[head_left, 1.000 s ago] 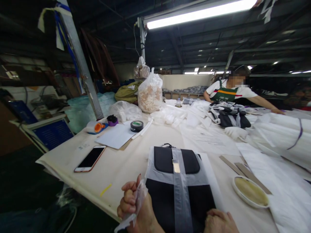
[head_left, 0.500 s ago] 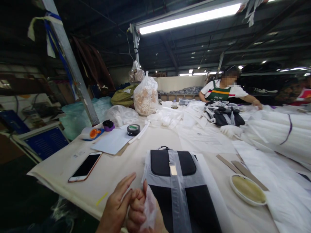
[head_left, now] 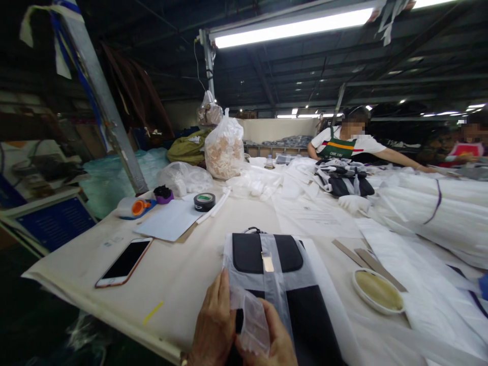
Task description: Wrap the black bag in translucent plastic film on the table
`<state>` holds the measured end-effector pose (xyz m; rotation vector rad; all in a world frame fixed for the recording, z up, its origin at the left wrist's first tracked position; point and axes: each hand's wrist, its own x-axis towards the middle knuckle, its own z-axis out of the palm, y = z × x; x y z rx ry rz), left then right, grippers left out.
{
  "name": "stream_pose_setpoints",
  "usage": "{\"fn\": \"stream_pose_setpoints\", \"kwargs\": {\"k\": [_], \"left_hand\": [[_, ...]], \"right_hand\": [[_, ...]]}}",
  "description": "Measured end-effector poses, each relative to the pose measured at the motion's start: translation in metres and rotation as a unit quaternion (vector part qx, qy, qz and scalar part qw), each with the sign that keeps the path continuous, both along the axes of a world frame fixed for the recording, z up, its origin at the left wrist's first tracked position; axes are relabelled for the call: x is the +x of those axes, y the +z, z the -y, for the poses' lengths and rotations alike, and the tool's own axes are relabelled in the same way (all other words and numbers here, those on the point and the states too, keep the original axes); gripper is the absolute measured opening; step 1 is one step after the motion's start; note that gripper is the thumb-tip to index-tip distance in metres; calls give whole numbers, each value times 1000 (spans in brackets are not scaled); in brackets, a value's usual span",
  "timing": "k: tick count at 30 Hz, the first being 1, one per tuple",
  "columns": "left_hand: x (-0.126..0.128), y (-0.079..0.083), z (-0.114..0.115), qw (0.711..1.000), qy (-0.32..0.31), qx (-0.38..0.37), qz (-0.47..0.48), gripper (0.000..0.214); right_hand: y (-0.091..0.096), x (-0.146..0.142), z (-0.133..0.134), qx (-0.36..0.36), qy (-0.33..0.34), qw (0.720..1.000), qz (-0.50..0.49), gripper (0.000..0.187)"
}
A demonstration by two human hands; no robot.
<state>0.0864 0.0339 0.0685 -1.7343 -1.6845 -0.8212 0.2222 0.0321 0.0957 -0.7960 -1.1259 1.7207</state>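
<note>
A black bag with a flap, a gold-coloured clasp and a thin top handle lies on the table in front of me. Strips of translucent film run down its middle and across it. Over the bag's lower left part, a small piece of clear plastic film spans my two hands. My right hand is closed on the film's right side. My left hand is at the bag's left edge, its straight fingers pressed together against the film; its thumb is mostly hidden.
A phone, a white sheet and a black tape roll lie to the left. Rightward are a round dish, cardboard strips and rolled white sheeting. A co-worker reaches across the far side.
My hands have moved apart and to the right, over the bag's lower left. The crumpled film now spreads between them. The co-worker's arm reaches farther right, and my view has shifted slightly.
</note>
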Motion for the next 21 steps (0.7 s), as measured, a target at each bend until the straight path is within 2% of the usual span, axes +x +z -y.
{"fn": "stream_pose_setpoints", "kwargs": {"k": [2,5,9,12,14,17,19,21], "left_hand": [[1,-1,-2,999,25,-10,-30,66],[5,-1,-3,997,53,-31,-46,64],[13,3,-2,993,93,-54,-49,66],[15,6,1,991,98,-63,-61,68],[15,10,2,989,104,-68,-79,70],[17,17,1,983,122,-64,-122,71],[20,22,-2,983,93,-49,-148,68],[25,25,-9,985,28,-26,-170,65]], "right_hand": [[14,-5,1,52,-27,998,33,73],[26,-4,-1,43,-24,997,51,83],[26,13,-16,-8,-66,997,32,53],[22,32,-35,-12,-94,993,76,43],[19,44,-47,38,-131,981,140,38],[14,54,-58,174,-167,941,238,30],[12,56,-61,233,-176,915,277,27],[11,55,-62,253,-177,904,297,25]]}}
